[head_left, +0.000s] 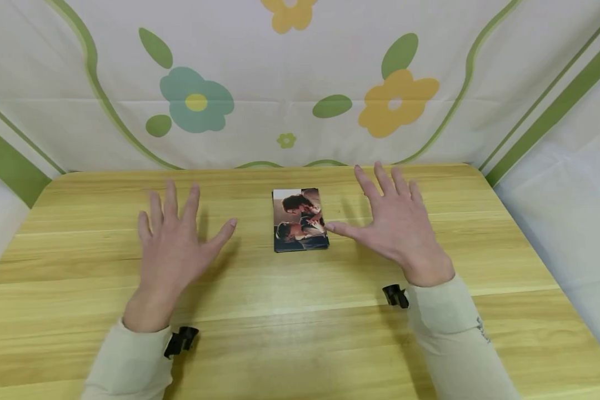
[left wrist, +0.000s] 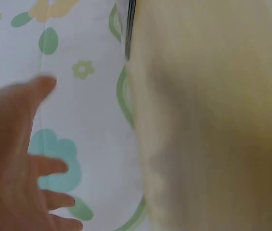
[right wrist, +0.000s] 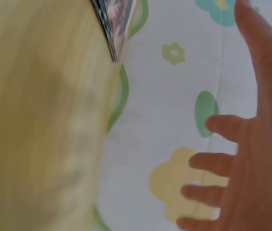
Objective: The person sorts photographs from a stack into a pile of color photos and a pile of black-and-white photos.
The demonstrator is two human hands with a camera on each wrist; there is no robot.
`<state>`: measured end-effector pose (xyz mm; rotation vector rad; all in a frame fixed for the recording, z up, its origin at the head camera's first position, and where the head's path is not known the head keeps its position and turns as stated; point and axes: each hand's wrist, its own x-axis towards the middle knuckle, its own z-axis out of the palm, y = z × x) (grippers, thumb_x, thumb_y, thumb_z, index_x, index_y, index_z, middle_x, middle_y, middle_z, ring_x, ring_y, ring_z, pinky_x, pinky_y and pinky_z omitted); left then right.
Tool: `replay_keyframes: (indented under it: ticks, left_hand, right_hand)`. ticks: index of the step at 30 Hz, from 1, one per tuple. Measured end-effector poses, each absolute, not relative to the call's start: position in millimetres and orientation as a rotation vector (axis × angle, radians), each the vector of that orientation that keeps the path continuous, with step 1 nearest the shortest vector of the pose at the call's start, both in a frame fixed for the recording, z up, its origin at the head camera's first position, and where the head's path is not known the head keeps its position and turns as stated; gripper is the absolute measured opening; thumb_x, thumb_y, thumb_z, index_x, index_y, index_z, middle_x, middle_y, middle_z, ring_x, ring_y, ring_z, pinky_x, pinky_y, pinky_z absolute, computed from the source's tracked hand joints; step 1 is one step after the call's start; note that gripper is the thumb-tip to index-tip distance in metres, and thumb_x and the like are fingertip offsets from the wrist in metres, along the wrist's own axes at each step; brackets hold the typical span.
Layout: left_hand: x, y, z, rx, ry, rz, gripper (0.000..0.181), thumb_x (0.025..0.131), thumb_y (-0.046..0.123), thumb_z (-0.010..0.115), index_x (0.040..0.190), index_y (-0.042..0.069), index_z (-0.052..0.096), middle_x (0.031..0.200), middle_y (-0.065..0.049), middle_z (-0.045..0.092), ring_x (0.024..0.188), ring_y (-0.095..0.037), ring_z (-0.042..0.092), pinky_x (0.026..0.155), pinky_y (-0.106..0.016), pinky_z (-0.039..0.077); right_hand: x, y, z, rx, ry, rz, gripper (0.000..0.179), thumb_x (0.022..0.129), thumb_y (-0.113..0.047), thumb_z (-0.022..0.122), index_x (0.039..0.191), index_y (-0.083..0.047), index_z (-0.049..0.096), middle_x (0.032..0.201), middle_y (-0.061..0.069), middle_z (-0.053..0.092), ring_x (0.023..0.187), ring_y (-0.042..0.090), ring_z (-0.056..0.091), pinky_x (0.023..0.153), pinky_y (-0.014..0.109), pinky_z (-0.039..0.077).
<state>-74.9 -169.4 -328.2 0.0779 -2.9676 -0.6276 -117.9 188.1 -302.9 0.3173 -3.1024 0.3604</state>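
Note:
A small stack of photo cards (head_left: pixel 300 219) lies on the wooden table, its top print showing two people. In the wrist views the stack's layered edge shows near the top of the frame. To its left, my left hand (head_left: pixel 172 244) hovers over the table with fingers spread, holding nothing. My right hand (head_left: pixel 397 228) is on the other side, fingers also spread and nothing in it. Its thumb tip appears close beside the stack's right edge in the head view; the right wrist view shows that hand (right wrist: pixel 256 159) raised above the tabletop, apart from the cards.
The light wooden table (head_left: pixel 290 344) ends at a white cloth (head_left: pixel 260 66) printed with flowers and leaves. More white cloth (head_left: pixel 575 139) hangs along the right side. Black clips (head_left: pixel 181 340) are on both sleeve cuffs.

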Motion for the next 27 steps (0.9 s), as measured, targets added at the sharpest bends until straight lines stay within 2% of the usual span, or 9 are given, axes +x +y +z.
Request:
replay_keyframes:
  ticks: [2,5,9,13,16,18,20,22,27]
  left_hand:
    - [-74,-163,-333,0.11,-2.915,-0.776,0.089,0.102,0.057,0.064,0.165,0.001,0.036,0.174,-0.033,0.021,0.16,-0.059,0.019,0.125,-0.079,0.017]
    - [-72,-152,-341,0.186,-2.809,-1.098,0.068,0.105,0.039,0.068,0.154,-0.004,0.052,0.163,-0.031,0.044,0.15,-0.052,0.042,0.122,-0.071,0.036]
    - [-71,-137,-351,0.322,-2.656,-1.498,0.048,0.106,0.029,0.069,0.143,0.0,0.065,0.151,-0.023,0.06,0.138,-0.041,0.058,0.115,-0.057,0.05]
    - [-74,-126,-358,0.456,-2.517,-1.716,0.038,0.104,0.025,0.07,0.136,0.004,0.071,0.14,-0.017,0.068,0.127,-0.031,0.066,0.104,-0.036,0.056]
    - [-79,-117,-363,0.522,-2.418,-1.795,0.032,0.102,0.021,0.073,0.129,0.005,0.075,0.131,-0.016,0.073,0.117,-0.024,0.068,0.09,-0.02,0.053]
    - [-81,-111,-366,0.547,-2.352,-1.828,0.029,0.101,0.019,0.075,0.125,0.004,0.077,0.126,-0.017,0.075,0.11,-0.021,0.068,0.083,-0.014,0.052]
    - [-84,-107,-369,0.551,-2.313,-1.854,0.028,0.1,0.017,0.076,0.124,0.004,0.078,0.124,-0.017,0.076,0.106,-0.019,0.067,0.081,-0.013,0.052]
    - [-85,-105,-372,0.532,-2.32,-1.876,0.028,0.099,0.018,0.076,0.125,0.005,0.077,0.125,-0.016,0.075,0.107,-0.02,0.066,0.086,-0.018,0.053]
    - [-85,-101,-377,0.367,-2.506,-1.872,0.034,0.1,0.02,0.077,0.131,0.008,0.075,0.138,-0.013,0.071,0.129,-0.027,0.06,0.112,-0.04,0.048]
  right_hand:
    - [-117,188,-309,0.292,-3.085,0.547,0.114,0.085,-0.089,0.062,0.173,-0.029,0.022,0.18,0.013,0.022,0.165,0.046,0.02,0.13,0.071,0.02]
    - [-117,185,-324,0.207,-2.995,0.963,0.098,0.093,-0.07,0.071,0.17,-0.022,0.035,0.172,0.012,0.04,0.156,0.041,0.04,0.124,0.066,0.037]
    - [-116,179,-347,0.075,-2.804,1.438,0.074,0.097,-0.048,0.079,0.158,-0.013,0.054,0.154,0.013,0.06,0.138,0.035,0.06,0.114,0.054,0.053]
    - [-115,177,-364,-0.026,-2.709,1.67,0.061,0.099,-0.04,0.079,0.15,-0.012,0.061,0.144,0.01,0.066,0.13,0.028,0.065,0.111,0.046,0.056]
    - [-114,178,-371,-0.078,-2.676,1.761,0.055,0.1,-0.035,0.078,0.147,-0.011,0.063,0.14,0.01,0.068,0.128,0.026,0.066,0.11,0.037,0.056]
    - [-115,179,-377,-0.094,-2.656,1.816,0.052,0.101,-0.032,0.078,0.146,-0.01,0.064,0.139,0.011,0.069,0.128,0.026,0.066,0.107,0.029,0.056]
    - [-116,180,-381,-0.109,-2.636,1.863,0.05,0.1,-0.03,0.079,0.144,-0.01,0.065,0.138,0.012,0.069,0.127,0.025,0.067,0.103,0.021,0.056]
    - [-116,180,-385,-0.111,-2.611,1.898,0.047,0.1,-0.027,0.079,0.142,-0.01,0.067,0.137,0.013,0.07,0.125,0.025,0.067,0.099,0.016,0.056]
    - [-116,177,-388,-0.09,-2.605,1.84,0.041,0.099,-0.026,0.08,0.136,-0.01,0.071,0.131,0.012,0.073,0.119,0.024,0.069,0.097,0.015,0.056]
